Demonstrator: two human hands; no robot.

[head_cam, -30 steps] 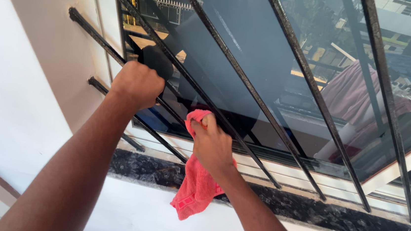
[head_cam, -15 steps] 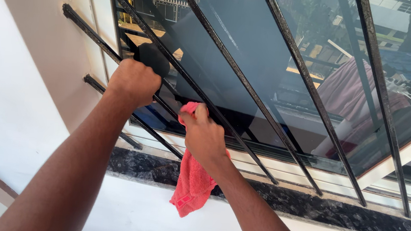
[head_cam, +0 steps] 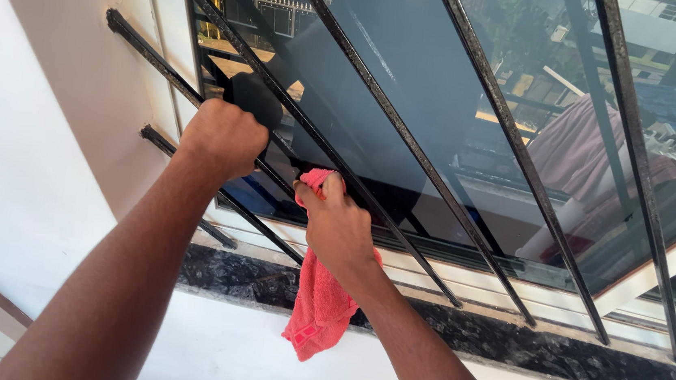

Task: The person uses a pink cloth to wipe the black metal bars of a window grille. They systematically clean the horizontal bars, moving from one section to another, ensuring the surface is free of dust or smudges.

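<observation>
The left hand is fisted tight around a black window bar at ten o'clock, while the right hand, fingers closed on a pink cloth, presses it against a neighbouring bar, cloth trailing toward six o'clock over the dark stone sill.

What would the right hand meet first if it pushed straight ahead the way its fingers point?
Probably the black window bar just past the right hand, whose fingers press the pink cloth toward it; the glass pane lies behind. Depth is unclear.
</observation>
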